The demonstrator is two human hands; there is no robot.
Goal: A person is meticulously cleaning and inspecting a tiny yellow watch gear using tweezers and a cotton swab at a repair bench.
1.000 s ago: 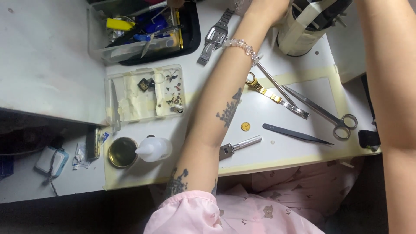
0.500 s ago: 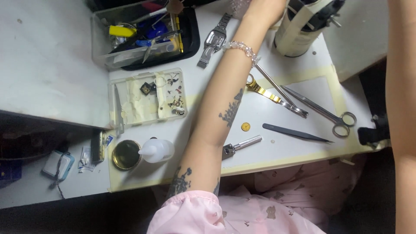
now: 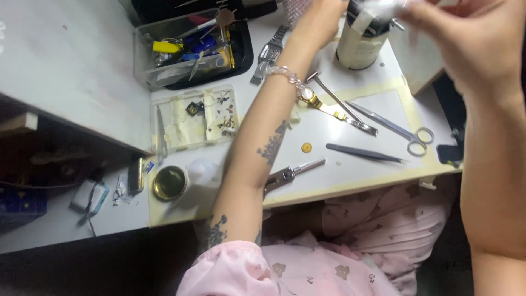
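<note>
The taped cup (image 3: 359,46) of tools stands at the counter's (image 3: 356,170) far edge, reached by both hands. The left hand (image 3: 320,16) and blurred right hand (image 3: 466,41) are raised; neither grip can be told.

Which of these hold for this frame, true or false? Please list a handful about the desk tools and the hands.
1. The scissors lie on the white desk. True.
2. The dark tweezers are held in the left hand. False: they lie on the desk; the left hand reaches toward the top edge beside the taped cup.
3. A small round yellow part lies on the desk near the left forearm. True.
4. The clear bin of tools sits at the right side of the desk. False: it is at the upper left.
5. The right hand rests flat on the desk. False: it is raised and blurred.
</note>
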